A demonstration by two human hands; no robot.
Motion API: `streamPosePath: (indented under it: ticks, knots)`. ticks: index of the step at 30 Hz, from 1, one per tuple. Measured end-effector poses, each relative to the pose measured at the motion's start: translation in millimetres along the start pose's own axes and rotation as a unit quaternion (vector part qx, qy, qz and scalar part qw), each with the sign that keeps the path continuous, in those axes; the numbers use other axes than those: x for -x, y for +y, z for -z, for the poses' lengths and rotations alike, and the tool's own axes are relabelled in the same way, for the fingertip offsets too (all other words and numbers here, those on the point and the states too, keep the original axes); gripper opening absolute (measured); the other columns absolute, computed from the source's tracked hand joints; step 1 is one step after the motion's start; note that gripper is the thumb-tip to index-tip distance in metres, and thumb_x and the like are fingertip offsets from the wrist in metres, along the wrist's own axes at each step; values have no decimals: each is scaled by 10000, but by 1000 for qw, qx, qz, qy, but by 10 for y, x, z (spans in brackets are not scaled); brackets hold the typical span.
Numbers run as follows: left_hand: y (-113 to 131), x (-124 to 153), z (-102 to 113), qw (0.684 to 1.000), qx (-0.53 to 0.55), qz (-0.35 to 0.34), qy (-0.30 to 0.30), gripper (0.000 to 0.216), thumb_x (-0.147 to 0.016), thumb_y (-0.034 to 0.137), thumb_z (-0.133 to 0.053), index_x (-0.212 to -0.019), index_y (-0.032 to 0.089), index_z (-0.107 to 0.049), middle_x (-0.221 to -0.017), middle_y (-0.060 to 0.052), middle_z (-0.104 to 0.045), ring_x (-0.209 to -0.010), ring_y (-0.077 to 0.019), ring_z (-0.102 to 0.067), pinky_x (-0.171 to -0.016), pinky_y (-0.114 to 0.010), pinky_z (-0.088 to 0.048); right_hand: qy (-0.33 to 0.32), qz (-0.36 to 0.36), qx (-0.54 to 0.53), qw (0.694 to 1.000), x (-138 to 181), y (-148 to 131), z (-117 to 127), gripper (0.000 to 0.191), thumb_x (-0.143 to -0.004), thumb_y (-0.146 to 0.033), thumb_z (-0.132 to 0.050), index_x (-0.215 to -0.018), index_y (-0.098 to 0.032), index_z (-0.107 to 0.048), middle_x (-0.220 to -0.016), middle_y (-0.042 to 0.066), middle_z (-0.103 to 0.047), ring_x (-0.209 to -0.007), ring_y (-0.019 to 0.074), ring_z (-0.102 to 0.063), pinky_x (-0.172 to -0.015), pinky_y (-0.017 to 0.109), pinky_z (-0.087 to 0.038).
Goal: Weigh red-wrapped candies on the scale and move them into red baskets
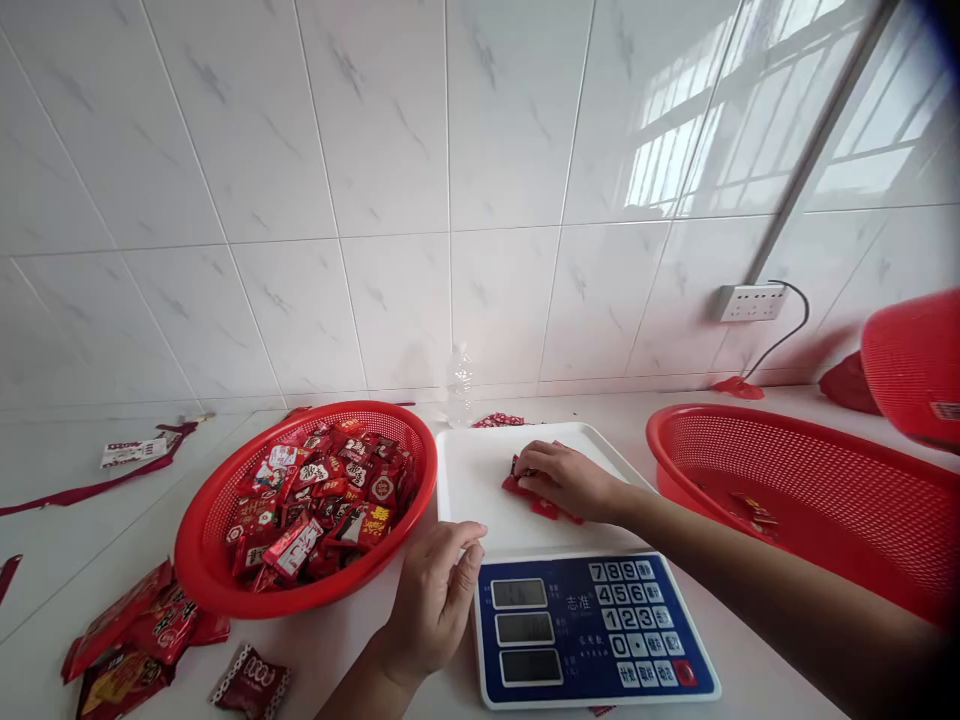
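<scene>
The right hand lies palm-down on the white scale tray, fingers curled over a small clump of red candy packets. The packets peek out from under the hand at nine o'clock by the fingertips and at six o'clock under the palm, so they are pressed to the tray and partly hidden. The left hand sits at the tray's front edge, at seven o'clock from the packets and clear of them, fingers loosely bent, holding nothing, thumb tip touching the tray rim. Just at three o'clock of that hand is the scale's blue keypad panel. At nine o'clock of the tray, touching it, stands a red basket heaped with wrapped sweets. Another red basket sits at three o'clock, nearly bare. Loose packets lie on the worktop.
</scene>
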State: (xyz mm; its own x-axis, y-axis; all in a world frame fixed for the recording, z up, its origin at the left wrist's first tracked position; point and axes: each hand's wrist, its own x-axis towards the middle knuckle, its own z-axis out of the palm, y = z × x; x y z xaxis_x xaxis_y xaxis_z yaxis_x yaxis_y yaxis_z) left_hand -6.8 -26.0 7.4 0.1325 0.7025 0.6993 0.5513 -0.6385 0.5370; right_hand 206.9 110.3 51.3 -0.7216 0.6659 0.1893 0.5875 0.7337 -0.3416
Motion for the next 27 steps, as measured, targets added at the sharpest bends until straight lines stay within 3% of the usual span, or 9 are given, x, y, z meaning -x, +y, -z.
streamPosePath:
  ticks: [5, 9, 13, 17, 27]
  knots:
    - [4, -16, 15, 1000, -2, -9, 7, 201, -944, 201, -410, -1031, 168, -588, -803, -46, -668, -756, -148, -649, -697, -249, -531, 35, -93, 10, 995, 121, 139, 59, 426, -915, -475, -373, -1205, -231, -567, -1215, 99, -578, -1087, 248, -552, -916, 414, -441]
    - [27, -25, 17, 1000, 4, -18, 5, 198, -939, 196, -421, -1031, 174, -594, -808, -51, -677, -760, -153, -659, -692, -249, -540, 4, -128, 17, 992, 298, 248, 101, 542, -836, -511, -506, -1297, -226, -514, -1362, 105, -483, -1220, 287, -463, -1004, 442, -383]
    - [46, -29, 11, 1000, 13, -26, 8, 192, -929, 192, -437, -1026, 184, -603, -819, -47, -688, -773, -153, -672, -706, -244, -550, -15, -157, 12, 987, 429, 298, 164, 579, -837, -497, -509, -1365, -270, -443, -1439, 77, -407, -1243, 287, -449, -988, 424, -407]
    - [42, -24, 6, 999, 12, -32, 11, 187, -927, 180, -446, -1039, 193, -596, -826, -34, -687, -773, -138, -673, -706, -222, -550, -18, -199, 10, 980, 436, 306, 209, 621, -826, -505, -522, -1394, -283, -403, -1364, 111, -497, -1154, 320, -526, -911, 460, -451]
    - [18, -25, -3, 999, -11, -32, 16, 184, -925, 192, -450, -1022, 185, -607, -827, -51, -694, -774, -151, -682, -707, -231, -558, -36, -126, -25, 991, 259, 75, 75, 621, -828, -403, -523, -1410, -236, -385, -1433, 79, -438, -1259, 257, -452, -1029, 395, -375]
